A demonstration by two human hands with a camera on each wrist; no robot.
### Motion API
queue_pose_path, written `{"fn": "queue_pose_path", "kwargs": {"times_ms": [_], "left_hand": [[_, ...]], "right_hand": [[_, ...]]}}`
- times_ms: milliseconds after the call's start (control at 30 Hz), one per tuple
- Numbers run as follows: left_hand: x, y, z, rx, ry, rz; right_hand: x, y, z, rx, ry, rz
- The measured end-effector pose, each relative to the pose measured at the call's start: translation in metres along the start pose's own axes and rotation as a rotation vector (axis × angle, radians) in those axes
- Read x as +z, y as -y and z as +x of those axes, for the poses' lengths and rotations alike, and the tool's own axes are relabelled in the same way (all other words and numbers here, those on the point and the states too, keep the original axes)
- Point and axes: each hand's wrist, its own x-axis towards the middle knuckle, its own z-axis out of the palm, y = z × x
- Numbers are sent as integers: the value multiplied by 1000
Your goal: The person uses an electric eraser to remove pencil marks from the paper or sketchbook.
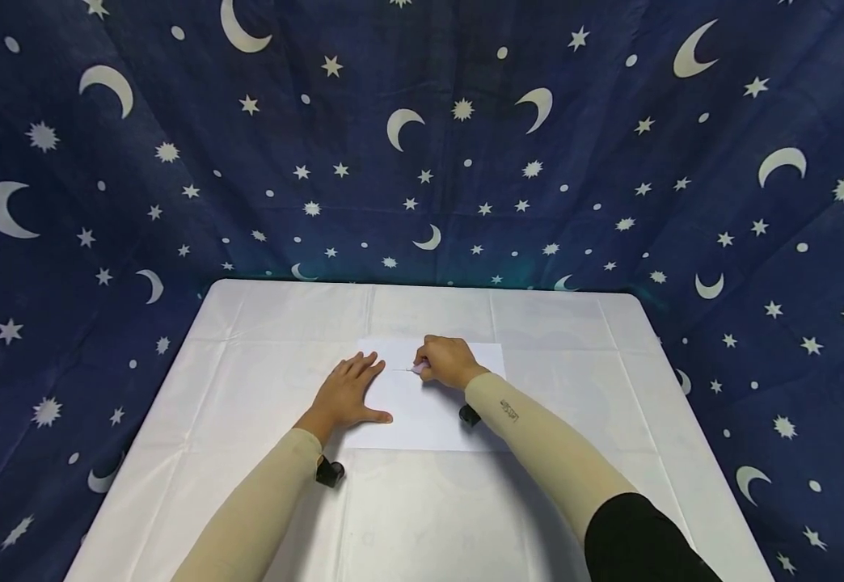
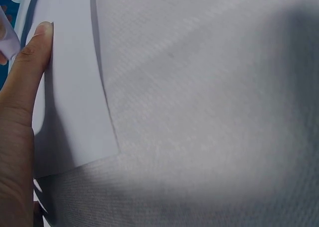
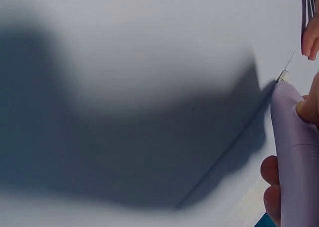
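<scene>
A white sheet of paper (image 1: pixel 407 428) lies flat before me. My left hand (image 1: pixel 347 394) rests on its left part, fingers spread and thumb pointing right; in the left wrist view the thumb (image 2: pixel 37 53) lies straight along the sheet. My right hand (image 1: pixel 449 361) grips a lavender utility knife (image 3: pixel 294 147) with its tip down at the paper's upper middle. The right thumb (image 3: pixel 310 105) presses on the knife's body near the tip. A thin dark line (image 1: pixel 396 370) runs on the paper from the tip towards my left hand.
The paper lies on a table with a creased white cloth (image 1: pixel 247 388). Behind and beside the table hangs a dark blue curtain (image 1: pixel 364 186) with moons and stars. Each wrist carries a small black camera, such as the left one (image 1: pixel 330 472).
</scene>
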Motion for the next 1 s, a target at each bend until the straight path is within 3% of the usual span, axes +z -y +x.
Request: {"fn": "queue_pose_path", "kwargs": {"times_ms": [367, 867, 1000], "left_hand": [[-4, 0, -3, -4, 11, -4], [0, 0, -1, 2, -3, 7], [0, -1, -1, -4, 5, 9]], "right_hand": [[1, -10, -6, 5, -11, 0], [0, 4, 2, -31, -23, -29], [2, 3, 2, -3, -15, 6]]}}
